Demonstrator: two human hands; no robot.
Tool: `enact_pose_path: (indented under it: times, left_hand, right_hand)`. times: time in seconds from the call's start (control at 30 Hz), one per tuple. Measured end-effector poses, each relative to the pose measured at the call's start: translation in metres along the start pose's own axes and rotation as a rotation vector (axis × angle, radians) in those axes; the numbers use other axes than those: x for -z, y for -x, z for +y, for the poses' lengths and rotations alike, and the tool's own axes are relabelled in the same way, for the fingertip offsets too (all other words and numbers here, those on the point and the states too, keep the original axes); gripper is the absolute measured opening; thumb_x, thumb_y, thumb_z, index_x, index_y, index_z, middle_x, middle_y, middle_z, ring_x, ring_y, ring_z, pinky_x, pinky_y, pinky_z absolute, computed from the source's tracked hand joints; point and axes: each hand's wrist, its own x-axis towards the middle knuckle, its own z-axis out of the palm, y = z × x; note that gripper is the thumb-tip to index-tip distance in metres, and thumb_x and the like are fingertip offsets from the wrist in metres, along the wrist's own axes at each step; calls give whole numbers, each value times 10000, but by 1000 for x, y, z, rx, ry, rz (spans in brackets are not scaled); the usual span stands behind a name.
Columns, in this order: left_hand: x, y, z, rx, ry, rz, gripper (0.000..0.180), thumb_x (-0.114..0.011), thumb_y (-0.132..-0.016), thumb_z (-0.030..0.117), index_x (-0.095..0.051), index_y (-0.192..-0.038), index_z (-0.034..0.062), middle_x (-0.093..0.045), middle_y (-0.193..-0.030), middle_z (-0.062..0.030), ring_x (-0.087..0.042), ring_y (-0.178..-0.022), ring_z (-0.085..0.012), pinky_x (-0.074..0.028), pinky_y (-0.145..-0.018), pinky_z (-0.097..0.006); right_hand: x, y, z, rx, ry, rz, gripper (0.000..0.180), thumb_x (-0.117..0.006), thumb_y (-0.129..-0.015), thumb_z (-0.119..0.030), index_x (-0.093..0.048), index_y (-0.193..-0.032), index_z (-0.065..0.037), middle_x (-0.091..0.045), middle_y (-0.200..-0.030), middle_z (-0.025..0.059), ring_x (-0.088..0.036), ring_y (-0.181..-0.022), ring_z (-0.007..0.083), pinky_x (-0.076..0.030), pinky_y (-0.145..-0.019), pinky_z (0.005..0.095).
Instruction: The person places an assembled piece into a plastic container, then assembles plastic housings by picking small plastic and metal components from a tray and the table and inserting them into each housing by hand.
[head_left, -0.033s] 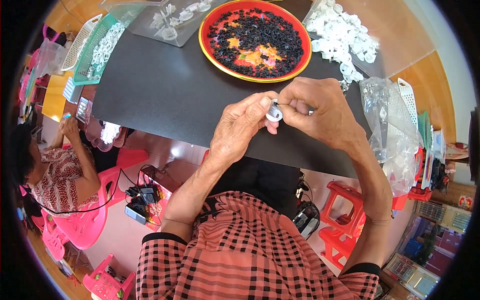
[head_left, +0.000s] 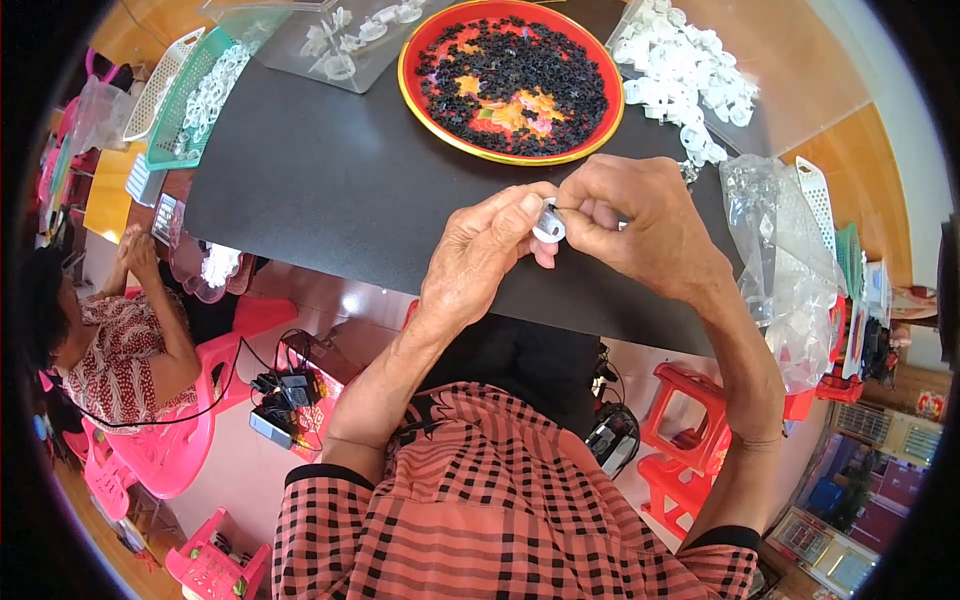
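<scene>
Above the near edge of the dark table, my left hand [head_left: 478,245] pinches a small white plastic ring-shaped part [head_left: 547,228] between thumb and fingers. My right hand [head_left: 650,225] is closed right beside it, its fingertips meeting at the part's upper edge. A thin dark tip shows there, and a small glint appears under the right palm; what these fingers hold is mostly hidden. Just beyond my hands lies a round red tray [head_left: 510,150] with a yellow rim, spread with many small black star-shaped pieces [head_left: 560,85].
White plastic parts [head_left: 680,75] are heaped at the back right, and clear plastic bags [head_left: 780,260] hang over the right edge. A clear bin [head_left: 310,50] stands at the back left. To the left, another person [head_left: 120,340] sits on a pink chair. Red stools [head_left: 685,410] are below right.
My hands and the white part look the same. The other person's hands at the left have shifted slightly, and the small bluish thing by their fingers no longer shows.
</scene>
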Motion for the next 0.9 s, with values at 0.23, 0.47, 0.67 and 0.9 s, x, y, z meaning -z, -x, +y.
enact_pose_path:
  times: [0.23,0.47,0.67,0.9]
  left_hand:
    - [3,0,-3,-62,-114,-14,376,-465,-1001,256,-568,-1192,-51,-599,-857,-39,-558,-742,-90,-461,-700,-227]
    - [3,0,-1,-2,25,-32,390,-464,-1000,257,-557,-1192,-70,-599,-863,-55,-562,-746,-111,-472,-709,-248]
    - [5,-3,-2,16,157,-18,392,-470,-997,264,-557,-1153,-85,-599,-872,-79,-563,-738,-141,-481,-707,-268]
    - [5,0,-1,-21,-88,-3,413,-452,-1000,310,-571,-1144,-58,-597,-857,-60,-559,-728,-112,-461,-688,-239]
  right_hand:
    - [0,-5,-8,-93,-14,-9,100,-626,-719,-34,-544,-675,1,-568,-626,133,-599,-566,274,-459,-529,352]
    - [1,-7,-8,-140,-89,-42,93,-633,-736,-47,-565,-702,5,-580,-629,134,-606,-555,248,-457,-527,337]
    - [-6,-3,-6,-43,-21,34,68,-634,-753,-41,-571,-758,-15,-567,-635,108,-596,-552,244,-456,-514,343]
    - [-7,-7,-3,33,48,11,71,-627,-772,-49,-565,-789,-20,-572,-664,110,-593,-586,275,-461,-538,359]
